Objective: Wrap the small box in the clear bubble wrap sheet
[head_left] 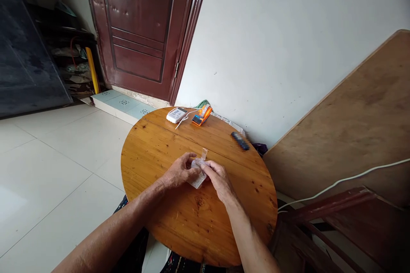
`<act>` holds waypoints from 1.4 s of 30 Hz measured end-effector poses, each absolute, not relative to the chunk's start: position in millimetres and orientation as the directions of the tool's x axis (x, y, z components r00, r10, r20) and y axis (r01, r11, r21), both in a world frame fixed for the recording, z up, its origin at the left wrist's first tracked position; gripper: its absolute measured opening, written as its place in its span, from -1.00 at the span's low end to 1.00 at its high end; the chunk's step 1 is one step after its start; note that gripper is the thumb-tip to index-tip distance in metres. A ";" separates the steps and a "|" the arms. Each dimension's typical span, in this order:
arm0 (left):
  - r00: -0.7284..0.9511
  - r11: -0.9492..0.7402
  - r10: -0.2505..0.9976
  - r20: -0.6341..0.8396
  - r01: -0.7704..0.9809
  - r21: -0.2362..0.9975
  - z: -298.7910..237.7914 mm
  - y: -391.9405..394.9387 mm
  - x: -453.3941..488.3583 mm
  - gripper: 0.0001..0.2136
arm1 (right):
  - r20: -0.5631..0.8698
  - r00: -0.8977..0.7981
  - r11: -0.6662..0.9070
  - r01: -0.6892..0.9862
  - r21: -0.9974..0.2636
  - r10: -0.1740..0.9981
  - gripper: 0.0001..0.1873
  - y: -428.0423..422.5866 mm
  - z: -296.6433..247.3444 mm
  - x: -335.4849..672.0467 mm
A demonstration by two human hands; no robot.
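Between my hands, near the middle of the round wooden table (179, 222), is a small packet in clear plastic (197, 181). A short clear strip that looks like tape (204, 152) sticks up beyond its far end. My left hand (182, 170) grips the packet from the left, thumb across its top and fingers curled round the far side. From the right, my right hand (218, 177) pinches the plastic at the packet's upper edge. What lies inside the wrapping is too unclear to name.
Toward the table's far edge are a white device (177, 114) with a white cord and an orange tape dispenser (202, 116). A dark, partly blurred long object (240, 140) lies at the far right. A white wall, a brown board (352, 128) and a red-brown door (137, 30) stand beyond.
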State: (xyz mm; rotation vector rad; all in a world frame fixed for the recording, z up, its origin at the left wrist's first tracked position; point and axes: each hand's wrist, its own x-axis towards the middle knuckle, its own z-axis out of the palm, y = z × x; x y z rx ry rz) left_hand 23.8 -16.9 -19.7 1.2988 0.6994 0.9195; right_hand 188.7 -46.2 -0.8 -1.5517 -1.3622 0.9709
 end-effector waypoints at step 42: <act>0.371 -0.133 0.924 0.096 0.077 0.988 -30.1 -14.8 25.1 -0.44 | 0.209 0.204 0.145 0.291 -0.946 0.956 -0.72 -38.3 -4.6 170.8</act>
